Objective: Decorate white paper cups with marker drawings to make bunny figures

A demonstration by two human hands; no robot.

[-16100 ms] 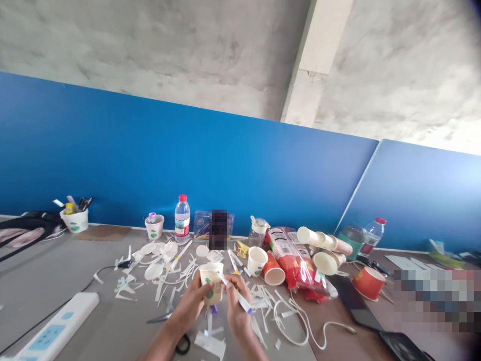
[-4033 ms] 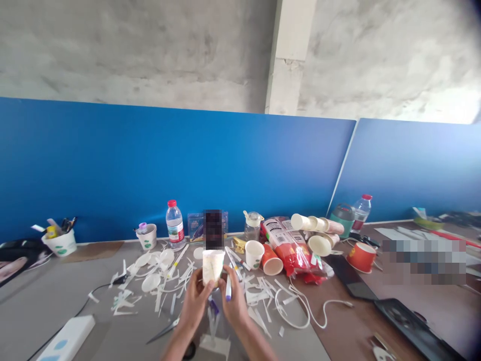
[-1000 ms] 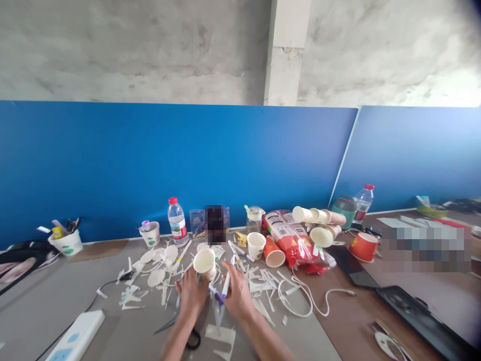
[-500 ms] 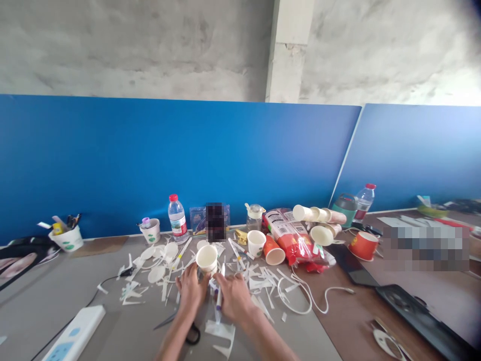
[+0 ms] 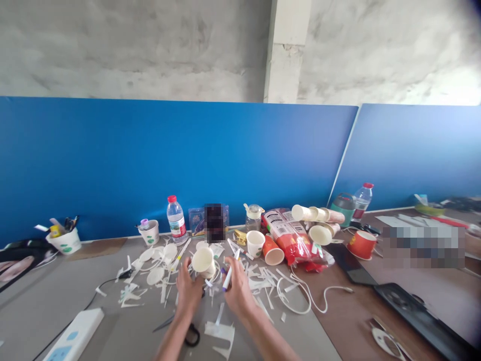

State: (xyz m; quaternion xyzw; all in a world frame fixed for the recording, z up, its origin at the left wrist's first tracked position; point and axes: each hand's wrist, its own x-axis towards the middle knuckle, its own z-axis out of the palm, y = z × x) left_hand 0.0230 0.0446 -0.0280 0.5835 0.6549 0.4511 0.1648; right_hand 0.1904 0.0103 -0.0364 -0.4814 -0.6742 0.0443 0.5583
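Observation:
My left hand is curled around the near left side of a white paper cup, which leans slightly with its mouth toward me. My right hand grips a white marker with purple ends, a little to the right of the cup. Under my left forearm lies a pair of scissors, its dark handle and blade partly hidden. A cut sheet of white paper rests between my forearms. White paper strips and scraps are scattered around both hands.
Behind the hands stand a water bottle, a white cup, a tipped orange cup and a glass jar. A red-and-white package sits at right. A white cable loops nearby; a power strip lies front left.
My right hand has lifted the marker and turned it, tilting it up toward the right. The paper cup has shifted slightly left along with my left hand.

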